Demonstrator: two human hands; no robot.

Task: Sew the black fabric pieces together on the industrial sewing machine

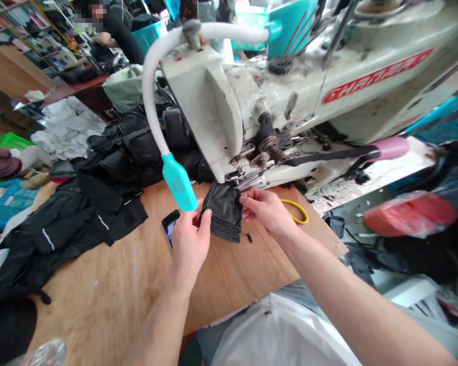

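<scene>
A small black fabric piece (223,213) with a ribbed lower edge hangs between my hands, just below the needle area of a white sewing machine (209,101). My left hand (191,231) pinches its left edge between thumb and fingers. At its upper right edge, my right hand (265,211) pinches the fabric near the machine's presser parts. The top of the fabric reaches up to the machine's head, and whether it lies under the foot is hidden.
A white flexible lamp with a turquoise head (179,184) hangs above my left hand. A phone (170,223) lies on the wooden table (114,284). Yellow ring (297,211) lies right of my right hand. Black garments (80,218) cover the left side. A person (118,30) is behind.
</scene>
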